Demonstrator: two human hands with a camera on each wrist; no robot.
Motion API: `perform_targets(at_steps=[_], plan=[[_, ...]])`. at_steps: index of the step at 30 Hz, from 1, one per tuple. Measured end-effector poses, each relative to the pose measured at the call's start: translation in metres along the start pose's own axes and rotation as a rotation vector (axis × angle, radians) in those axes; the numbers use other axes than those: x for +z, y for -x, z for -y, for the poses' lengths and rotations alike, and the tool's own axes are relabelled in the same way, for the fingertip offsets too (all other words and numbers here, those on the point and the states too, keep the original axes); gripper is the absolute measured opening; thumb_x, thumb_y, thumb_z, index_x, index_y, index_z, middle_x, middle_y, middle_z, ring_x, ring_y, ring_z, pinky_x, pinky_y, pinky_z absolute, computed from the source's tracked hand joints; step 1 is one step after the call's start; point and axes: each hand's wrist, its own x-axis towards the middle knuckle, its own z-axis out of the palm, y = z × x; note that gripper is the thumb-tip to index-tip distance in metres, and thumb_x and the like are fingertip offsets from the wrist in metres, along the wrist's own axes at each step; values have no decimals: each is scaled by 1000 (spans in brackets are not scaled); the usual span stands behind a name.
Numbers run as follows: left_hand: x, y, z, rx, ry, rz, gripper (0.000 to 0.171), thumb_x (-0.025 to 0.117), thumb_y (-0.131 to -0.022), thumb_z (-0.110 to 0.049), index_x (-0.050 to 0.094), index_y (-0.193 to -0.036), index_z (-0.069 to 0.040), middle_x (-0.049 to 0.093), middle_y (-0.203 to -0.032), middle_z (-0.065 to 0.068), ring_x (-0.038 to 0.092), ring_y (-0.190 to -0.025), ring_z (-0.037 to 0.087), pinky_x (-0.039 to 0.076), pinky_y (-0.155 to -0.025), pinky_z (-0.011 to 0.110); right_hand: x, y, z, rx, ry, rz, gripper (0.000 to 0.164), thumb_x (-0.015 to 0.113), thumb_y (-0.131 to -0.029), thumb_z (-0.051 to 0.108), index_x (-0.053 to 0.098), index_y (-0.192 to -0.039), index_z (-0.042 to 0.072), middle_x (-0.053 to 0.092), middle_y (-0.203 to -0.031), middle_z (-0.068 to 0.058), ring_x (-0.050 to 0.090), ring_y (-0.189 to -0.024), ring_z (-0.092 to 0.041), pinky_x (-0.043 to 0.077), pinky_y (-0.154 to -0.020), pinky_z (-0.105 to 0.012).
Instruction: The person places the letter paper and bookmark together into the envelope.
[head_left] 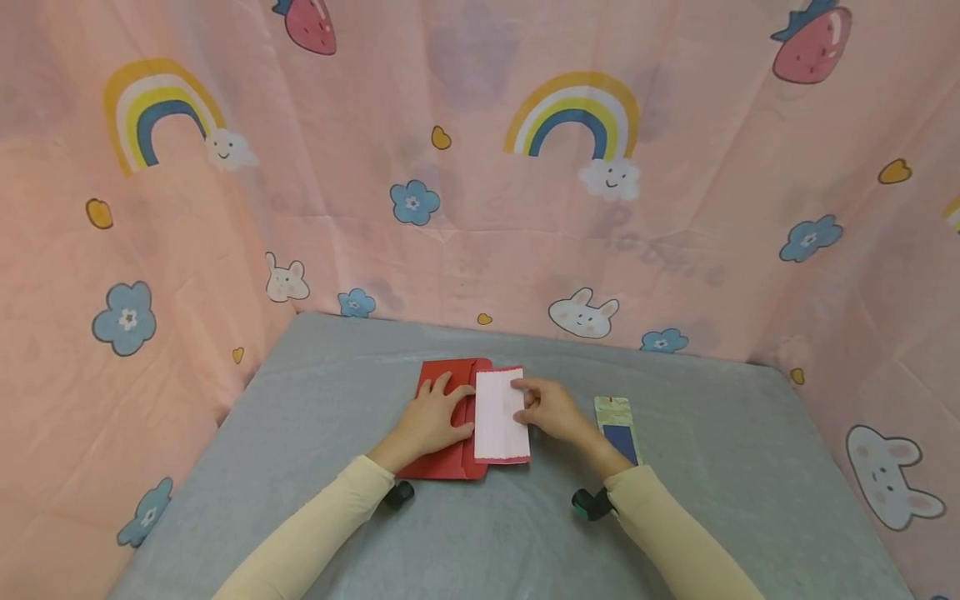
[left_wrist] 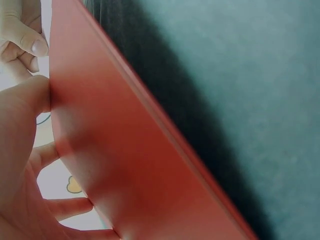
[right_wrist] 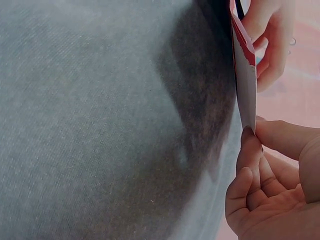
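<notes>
card (head_left: 498, 421) overlaps the envelope (head_left: 450, 464), seemingly outside it, so the work looks unfinished. right fingers (right_wrist: 284, 137) pinch the card's edge; left fingers (left_wrist: 70, 207), spread wide, touch the envelope.

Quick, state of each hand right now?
Left hand: open, fingers spread, touching the red envelope.
Right hand: closed, pinching the edge of the white paper between thumb and fingers.

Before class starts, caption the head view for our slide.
Left hand touching a red envelope; right hand pinching a pale slip with red ends.
</notes>
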Motion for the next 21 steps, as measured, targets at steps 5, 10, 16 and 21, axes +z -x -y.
perform_targets(at_steps=[5, 10, 16, 21], plan=[[0, 0, 1, 1, -4, -1, 59, 68, -88, -45, 51, -141, -28, 39, -154, 18, 39, -138, 50, 52, -94, 61, 1, -1, 0, 0, 8, -4, 52, 75, -83, 5, 60, -133, 2, 50, -75, -4, 44, -58, -15, 36, -51, -22], [1, -1, 2, -5, -9, 3, 57, 65, -90, -47, 50, -142, -29, 38, -155, 17, 39, -139, 50, 52, -95, 61, 1, -2, 1, 14, 22, -4, 53, 76, -84, 8, 60, -134, 4, 50, -76, -4, 45, -60, -16, 39, -54, -23], [2, -2, 3, 0, -9, 6, 58, 67, -89, -45, 51, -142, -28, 39, -154, 18, 40, -138, 50, 52, -94, 62, 1, -2, 3, 17, 0, 0, 52, 75, -84, 7, 60, -134, 3, 51, -76, -5, 45, -59, -16, 38, -53, -23], [1, -2, 2, -6, -7, 16, 60, 67, -88, -46, 50, -143, -28, 38, -155, 17, 39, -139, 49, 51, -95, 62, 4, -1, 4, 4, -21, -6, 52, 75, -84, 7, 60, -133, 2, 52, -76, -5, 45, -59, -15, 38, -53, -22]])
